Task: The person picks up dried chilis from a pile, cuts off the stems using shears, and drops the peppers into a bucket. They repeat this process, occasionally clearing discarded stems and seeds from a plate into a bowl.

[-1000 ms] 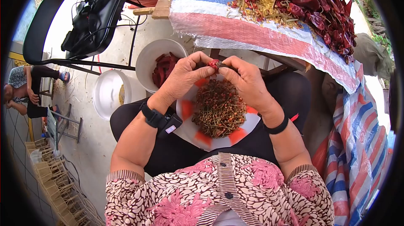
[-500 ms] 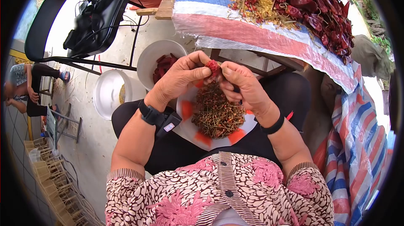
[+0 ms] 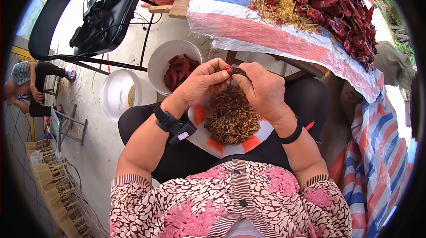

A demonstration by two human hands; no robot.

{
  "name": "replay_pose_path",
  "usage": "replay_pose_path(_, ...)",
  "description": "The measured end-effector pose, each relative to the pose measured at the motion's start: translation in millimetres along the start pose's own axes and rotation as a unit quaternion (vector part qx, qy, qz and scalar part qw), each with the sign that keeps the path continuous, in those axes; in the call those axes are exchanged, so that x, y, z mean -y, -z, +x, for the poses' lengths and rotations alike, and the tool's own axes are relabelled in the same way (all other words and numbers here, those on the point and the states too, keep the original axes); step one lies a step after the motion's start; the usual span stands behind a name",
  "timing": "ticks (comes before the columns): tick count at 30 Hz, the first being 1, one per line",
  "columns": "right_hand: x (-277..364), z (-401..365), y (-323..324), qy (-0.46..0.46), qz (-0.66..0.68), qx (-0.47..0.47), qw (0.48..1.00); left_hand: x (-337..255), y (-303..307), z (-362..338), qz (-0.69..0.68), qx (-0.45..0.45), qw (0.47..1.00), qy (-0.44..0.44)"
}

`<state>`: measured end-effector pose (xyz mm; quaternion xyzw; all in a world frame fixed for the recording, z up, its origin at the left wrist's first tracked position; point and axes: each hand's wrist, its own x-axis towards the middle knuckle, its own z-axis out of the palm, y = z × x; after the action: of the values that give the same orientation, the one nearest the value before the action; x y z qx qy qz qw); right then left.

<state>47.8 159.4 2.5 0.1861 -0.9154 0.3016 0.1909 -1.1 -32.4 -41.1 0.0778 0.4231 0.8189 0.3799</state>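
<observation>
My left hand (image 3: 203,80) is closed in a pinch on a dried red chili pepper (image 3: 227,68), of which only a small red part shows at the fingertips. Against it, my right hand (image 3: 266,88) is closed around a thin dark piece (image 3: 239,73) whose kind I cannot make out. Both hands meet above a white and orange basin (image 3: 202,138) in my lap. Chili stems and seed bits (image 3: 233,120) are heaped in that basin.
A white bucket (image 3: 155,67) holds red chili pieces (image 3: 179,71); a white lid or tub (image 3: 116,96) is beside it. Dried chilies (image 3: 328,7) pile on a striped sheet (image 3: 262,34) ahead. A black chair (image 3: 49,29) carries a bag. Another person (image 3: 29,82) sits at far left.
My right hand has turned over and closed in toward the left fingertips, its back now upward. Less of the chili shows between my fingers. The view has shifted slightly.
</observation>
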Motion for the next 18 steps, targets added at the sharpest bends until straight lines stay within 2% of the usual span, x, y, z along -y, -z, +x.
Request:
replay_pose_path(3, -8, -4, -4, 0.006, 0.013, 0.007, 1.000, 2, -1, 1, -0.001, 0.007, 1.000, 0.009)
replay_pose_path(5, -18, -8, -13, -0.077, 0.263, 0.072, 0.959, -1, -4, -1, 0.004, 0.022, 1.000, 0.005)
replay_pose_path(6, -19, -7, -14, -0.117, 0.383, 0.103, 0.911, -4, -7, -2, 0.006, 0.031, 0.999, 0.000)
replay_pose_path(9, -20, -4, -1, -0.248, 0.573, 0.216, 0.751, -5, -6, -5, 0.008, 0.059, 0.998, -0.007)
replay_pose_path(12, -12, -5, 4, -0.310, 0.667, 0.238, 0.634, -6, -1, -7, -0.005, 0.096, 0.995, -0.007)
replay_pose_path(15, -14, -8, -1, -0.317, 0.733, 0.269, 0.539, -9, 1, -10, -0.011, 0.119, 0.993, 0.000)
replay_pose_path(18, -13, -10, -7, -0.303, 0.812, 0.243, 0.436, -10, 0, -12, -0.009, 0.122, 0.992, -0.006)
